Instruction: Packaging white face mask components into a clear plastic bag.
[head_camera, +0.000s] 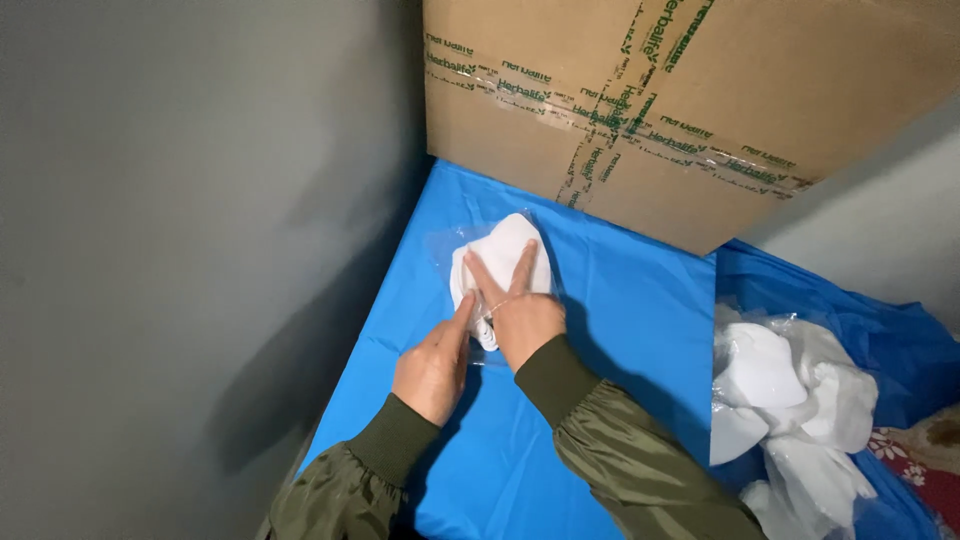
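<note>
Hands: right (525, 318) flat, left (435, 365) pinching white bagged cloth (505, 255) | blue sheet (620, 310) open rightward

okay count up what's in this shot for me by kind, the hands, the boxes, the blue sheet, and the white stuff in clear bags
Hands: 2, the left hand and the right hand, both on one packet.
Cardboard box: 1
Blue table cover: 1
Single white item in a clear bag: 1
Heap of bagged white items: 1 heap; the separate pieces in it cannot be counted.
Total: 6
</note>
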